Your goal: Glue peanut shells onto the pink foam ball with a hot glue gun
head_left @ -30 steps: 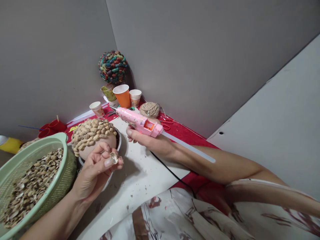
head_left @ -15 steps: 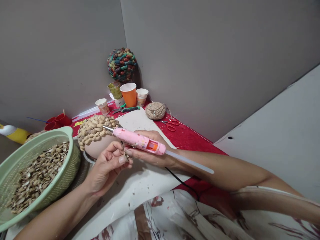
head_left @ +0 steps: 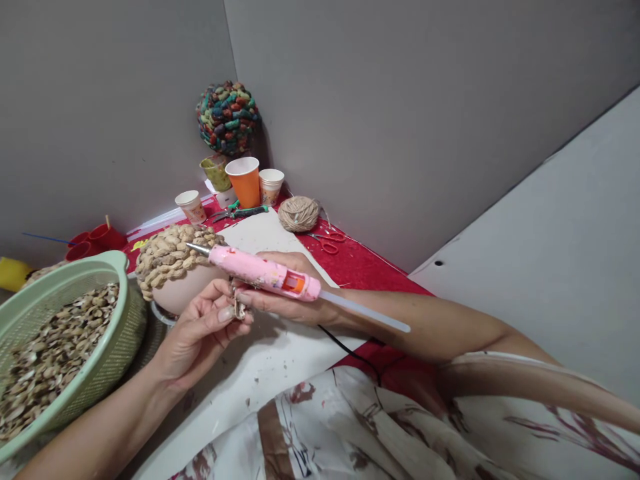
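A peanut shell (head_left: 239, 309) is pinched between the thumb and fingers of my left hand (head_left: 203, 327). My right hand (head_left: 285, 303) is wrapped round a pink hot glue gun (head_left: 250, 269), whose metal tip points left and whose clear glue stick juts out at the back. The right thumb and fingertips come up against the shell too. Behind the left hand sits a smooth pale ball (head_left: 183, 288), its upper part covered in peanut shells (head_left: 173, 257). The glue gun's tip shows in front of those shells; I cannot tell if it touches them.
At left stands a green colander (head_left: 123, 293) full of shells. Toward the corner are an orange cup (head_left: 245, 187), paper cups (head_left: 190, 205), green-handled pliers (head_left: 243, 212), a twine ball (head_left: 299, 213), red scissors (head_left: 327, 243) and a multicoloured ball (head_left: 229, 120). Grey walls close in behind.
The whole scene has shifted a little left and up as my head turned. The shell between my hands has turned and shows more of its pale inside. Both grips are kept.
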Motion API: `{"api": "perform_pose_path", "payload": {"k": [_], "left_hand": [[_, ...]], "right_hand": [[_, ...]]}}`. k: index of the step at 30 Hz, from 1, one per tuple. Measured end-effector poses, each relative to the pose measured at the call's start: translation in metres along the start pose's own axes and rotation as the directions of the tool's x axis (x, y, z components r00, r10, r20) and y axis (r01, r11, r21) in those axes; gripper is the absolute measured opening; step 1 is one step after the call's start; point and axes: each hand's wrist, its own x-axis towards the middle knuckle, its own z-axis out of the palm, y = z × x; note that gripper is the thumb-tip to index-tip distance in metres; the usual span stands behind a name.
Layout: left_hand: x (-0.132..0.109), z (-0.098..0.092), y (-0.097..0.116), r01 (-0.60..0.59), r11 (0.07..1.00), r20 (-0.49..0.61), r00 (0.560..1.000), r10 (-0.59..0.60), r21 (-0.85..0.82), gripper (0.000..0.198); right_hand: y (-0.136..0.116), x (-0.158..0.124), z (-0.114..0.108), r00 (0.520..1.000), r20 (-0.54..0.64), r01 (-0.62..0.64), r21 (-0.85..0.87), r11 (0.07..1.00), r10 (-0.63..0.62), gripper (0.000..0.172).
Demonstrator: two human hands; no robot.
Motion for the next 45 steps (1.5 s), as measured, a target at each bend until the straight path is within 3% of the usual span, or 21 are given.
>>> {"api": "perform_pose_path", "payload": {"k": [6, 15, 18, 21, 25, 29, 34, 38, 45], "left_hand": [[0.000, 0.000, 0.000, 0.004, 1.000, -0.004, 1.000, -0.004, 0.018, 0.030], [0.000, 0.001, -0.001, -0.010, 1.000, -0.006, 1.000, 0.010, 0.010, 0.028], [-0.001, 0.003, 0.000, -0.044, 0.999, -0.014, 0.999, 0.045, 0.019, 0.023], [-0.003, 0.004, 0.005, -0.066, 0.997, -0.018, 0.998, 0.067, 0.028, 0.022], [-0.008, 0.006, 0.017, -0.125, 0.992, -0.031, 0.992, 0.126, 0.033, 0.026], [-0.011, 0.009, 0.027, -0.216, 0.974, -0.043, 0.975, 0.219, 0.068, 0.027], [-0.014, 0.009, 0.033, -0.289, 0.948, -0.057, 0.953, 0.298, 0.131, 0.029], [-0.015, 0.011, 0.037, -0.370, 0.905, -0.118, 0.909, 0.399, 0.209, 0.029], [-0.016, 0.008, 0.041, -0.531, 0.757, -0.183, 0.759, 0.625, 0.381, 0.031]], "right_hand": [[0.002, 0.001, 0.001, 0.997, 0.002, 0.072, 0.002, 0.997, -0.072, 0.024], [-0.002, -0.002, 0.003, 0.998, -0.044, 0.036, 0.043, 0.998, -0.034, 0.018], [-0.007, -0.002, 0.002, 0.998, -0.057, -0.027, -0.001, 1.000, 0.027, 0.018], [-0.013, -0.002, -0.001, 0.995, -0.054, -0.086, -0.040, 0.995, 0.084, 0.020], [-0.019, -0.002, -0.005, 0.995, -0.068, -0.069, -0.020, 0.997, 0.068, 0.024], [-0.024, -0.006, -0.010, 0.996, -0.041, 0.072, -0.143, 0.987, -0.078, 0.027], [-0.024, -0.007, -0.013, 0.936, 0.118, 0.351, -0.253, 0.902, -0.331, 0.028], [-0.021, -0.003, -0.010, 0.885, 0.115, 0.465, -0.258, 0.847, -0.451, 0.027], [-0.012, 0.000, -0.006, 0.840, 0.123, 0.538, -0.308, 0.785, -0.528, 0.035]]}}
